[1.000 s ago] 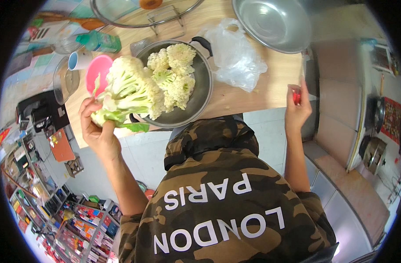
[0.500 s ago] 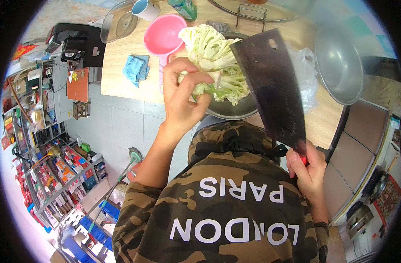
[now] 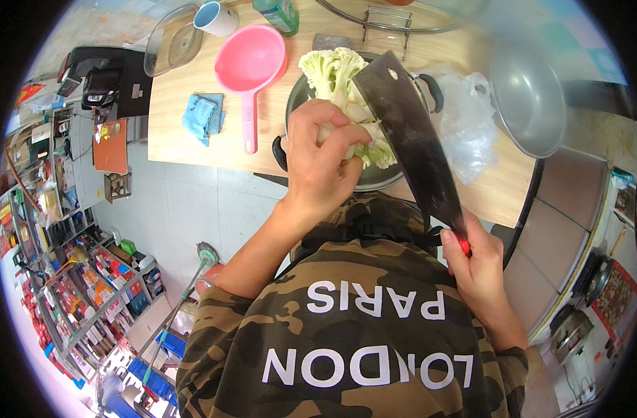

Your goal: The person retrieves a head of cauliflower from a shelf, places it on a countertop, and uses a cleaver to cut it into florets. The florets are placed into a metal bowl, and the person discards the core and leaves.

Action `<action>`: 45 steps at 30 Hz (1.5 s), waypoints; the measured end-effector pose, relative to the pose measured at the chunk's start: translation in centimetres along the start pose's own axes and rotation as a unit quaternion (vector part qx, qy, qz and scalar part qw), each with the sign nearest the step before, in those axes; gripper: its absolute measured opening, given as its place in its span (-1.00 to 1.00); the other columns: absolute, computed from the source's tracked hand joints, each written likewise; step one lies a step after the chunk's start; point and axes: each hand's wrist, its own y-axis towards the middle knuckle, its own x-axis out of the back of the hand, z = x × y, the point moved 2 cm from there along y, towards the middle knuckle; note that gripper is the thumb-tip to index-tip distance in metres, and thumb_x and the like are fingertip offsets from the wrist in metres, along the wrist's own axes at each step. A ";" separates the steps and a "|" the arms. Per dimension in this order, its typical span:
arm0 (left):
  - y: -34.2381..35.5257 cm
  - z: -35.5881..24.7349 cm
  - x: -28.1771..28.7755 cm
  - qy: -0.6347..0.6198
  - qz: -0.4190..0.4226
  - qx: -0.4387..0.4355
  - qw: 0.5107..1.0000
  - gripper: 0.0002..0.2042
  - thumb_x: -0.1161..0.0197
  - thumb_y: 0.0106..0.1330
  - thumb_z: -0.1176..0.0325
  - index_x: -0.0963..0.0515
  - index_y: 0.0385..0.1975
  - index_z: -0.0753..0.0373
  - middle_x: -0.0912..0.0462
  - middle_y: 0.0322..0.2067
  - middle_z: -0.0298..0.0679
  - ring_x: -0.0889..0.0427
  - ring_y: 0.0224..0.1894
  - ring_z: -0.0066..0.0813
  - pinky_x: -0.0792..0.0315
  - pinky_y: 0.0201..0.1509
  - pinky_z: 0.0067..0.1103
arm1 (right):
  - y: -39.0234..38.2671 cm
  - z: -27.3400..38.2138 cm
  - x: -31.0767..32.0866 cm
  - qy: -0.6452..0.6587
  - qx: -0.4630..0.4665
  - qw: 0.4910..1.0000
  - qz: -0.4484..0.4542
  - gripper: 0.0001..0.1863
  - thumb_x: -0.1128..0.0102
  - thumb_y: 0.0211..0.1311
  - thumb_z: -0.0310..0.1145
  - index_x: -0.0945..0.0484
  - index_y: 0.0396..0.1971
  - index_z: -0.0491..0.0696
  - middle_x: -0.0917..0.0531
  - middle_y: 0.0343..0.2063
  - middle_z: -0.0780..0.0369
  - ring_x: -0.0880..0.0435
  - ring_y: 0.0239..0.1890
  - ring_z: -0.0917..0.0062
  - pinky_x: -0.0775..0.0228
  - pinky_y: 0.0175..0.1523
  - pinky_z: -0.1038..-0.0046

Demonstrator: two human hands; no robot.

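My left hand [image 3: 324, 155] is closed on a pale head of cauliflower [image 3: 330, 73], fingers curled round its near-left side. The cauliflower is over a dark two-handled pot [image 3: 295, 104], which it partly hides. In my right hand [image 3: 476, 261] is a broad dark cleaver [image 3: 409, 136], gripped by its red handle. The blade slants up and to the left, its far end against or just over the cauliflower's right side; I cannot tell whether it touches.
Left of the pot lie a pink ladle-like strainer [image 3: 252, 59] and a folded blue cloth [image 3: 203, 117]. A glass dish [image 3: 172, 42], a cup [image 3: 217, 19] and a green bottle [image 3: 276, 15] stand behind. To the right are a clear plastic bag [image 3: 467, 118] and a metal bowl [image 3: 527, 97].
The cleaver has turned more edge-on and its far end has come left over the cauliflower. My left hand has moved right, and the cauliflower has been turned and lowered toward the pot.
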 end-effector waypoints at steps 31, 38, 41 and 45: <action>2.2 1.4 -0.9 0.014 0.065 -0.038 0.997 -0.65 -0.15 -0.29 0.69 -0.50 -0.41 0.19 -0.38 -0.30 -0.21 -0.37 -0.29 -0.21 -0.30 -0.26 -0.47 | 3.5 0.4 0.7 0.148 -0.125 0.976 0.095 -0.80 0.08 0.29 -0.33 -0.37 -0.29 -0.18 -0.34 -0.76 0.37 -0.25 -0.80 0.76 -0.09 -0.68 0.66; 5.2 3.3 1.7 0.057 0.068 0.014 0.996 -0.72 -0.10 -0.20 0.68 -0.50 -0.42 0.24 -0.34 -0.31 -0.23 -0.39 -0.26 -0.36 -0.33 -0.35 -0.59 | 1.7 0.8 2.7 0.212 -0.086 0.973 -0.020 -0.74 0.12 0.28 -0.41 -0.38 -0.09 -0.19 -0.34 -0.73 0.35 -0.22 -0.82 0.78 -0.03 -0.71 0.73; 5.4 4.1 3.0 0.016 0.035 0.141 0.989 -0.71 -0.05 -0.24 0.73 -0.45 -0.43 0.31 -0.34 -0.32 -0.20 -0.39 -0.21 -0.36 -0.33 -0.27 -0.66 | 0.6 1.2 4.1 0.260 -0.076 0.958 -0.092 -0.75 0.09 0.23 -0.48 -0.40 -0.12 -0.23 -0.40 -0.73 0.34 -0.24 -0.81 0.79 -0.01 -0.69 0.74; 5.4 5.2 4.5 -0.118 0.023 0.279 0.953 -0.73 -0.11 -0.14 0.67 -0.54 -0.39 0.27 -0.34 -0.25 -0.36 -0.41 -0.25 -0.64 -0.35 -0.40 -0.74 | 0.8 0.1 3.7 0.262 -0.095 0.955 -0.106 -0.76 0.07 0.26 -0.44 -0.41 -0.12 -0.21 -0.39 -0.73 0.35 -0.23 -0.80 0.79 -0.02 -0.68 0.74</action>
